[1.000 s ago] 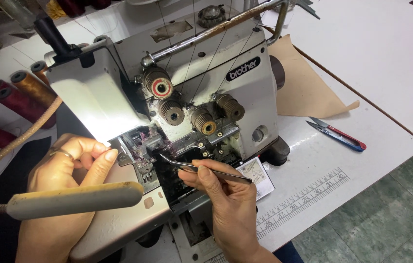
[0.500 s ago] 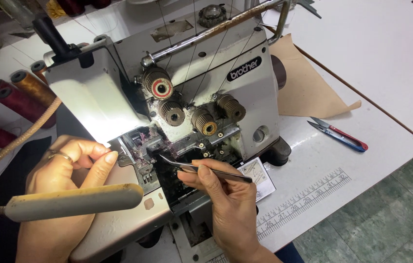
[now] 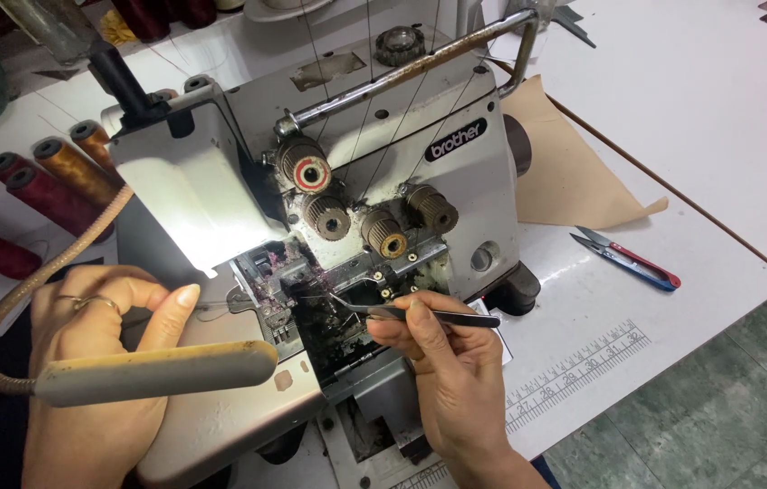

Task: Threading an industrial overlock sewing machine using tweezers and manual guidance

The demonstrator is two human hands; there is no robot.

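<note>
Tweezers (image 3: 420,314) pinched tight in my right hand's (image 3: 456,380) grip, tips inside the open sewing machine (image 3: 383,181); my left hand (image 3: 98,362) rests loosely curled beside the presser foot (image 3: 279,272).

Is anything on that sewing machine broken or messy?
Nothing looks broken. The sewing machine has its front cover open and dark lint inside, where the right hand pokes tweezers. The left hand rests on the machine bed beside the lamp.
</note>
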